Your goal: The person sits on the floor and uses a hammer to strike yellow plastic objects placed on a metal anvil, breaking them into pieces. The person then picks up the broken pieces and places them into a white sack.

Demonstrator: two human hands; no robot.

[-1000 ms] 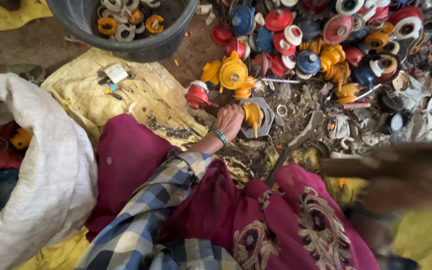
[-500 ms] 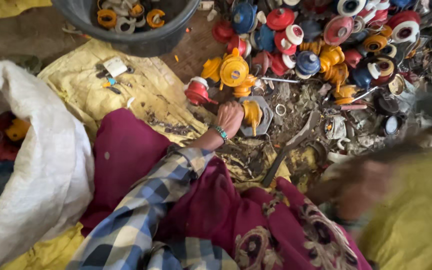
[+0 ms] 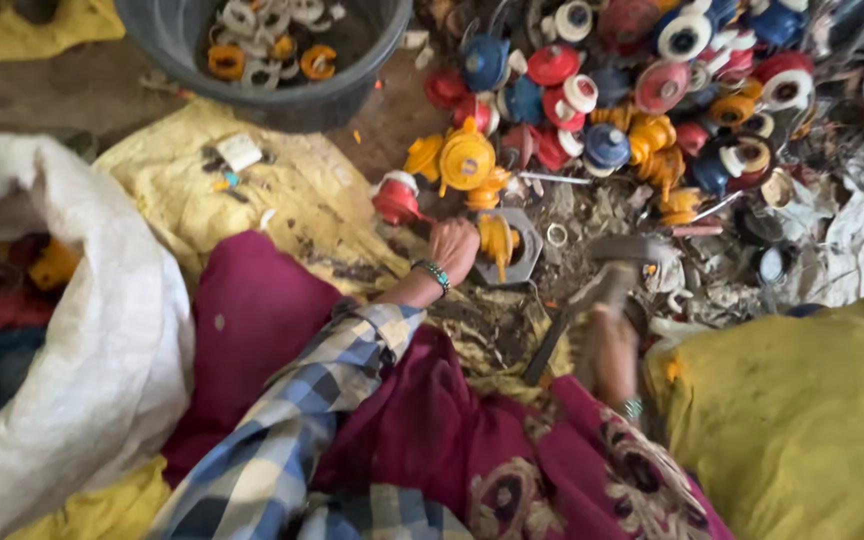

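My left hand (image 3: pixel 452 248) pins yellow spool (image 3: pixel 497 243) on grey plate (image 3: pixel 525 262); right hand (image 3: pixel 607 350) clenches hammer (image 3: pixel 592 290), head just right of spool.

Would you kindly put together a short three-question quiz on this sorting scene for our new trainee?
1. True or false: the left hand rests on a yellow plastic part that sits on a grey metal block.
2. What does the right hand hold?
A. a hammer
B. a paintbrush
C. a glass bottle
3. Fill in: the dark round tub at the top holds mostly white and ____ rings.

Key:
1. True.
2. A; its blurred head is above the littered ground beside the block.
3. Orange.
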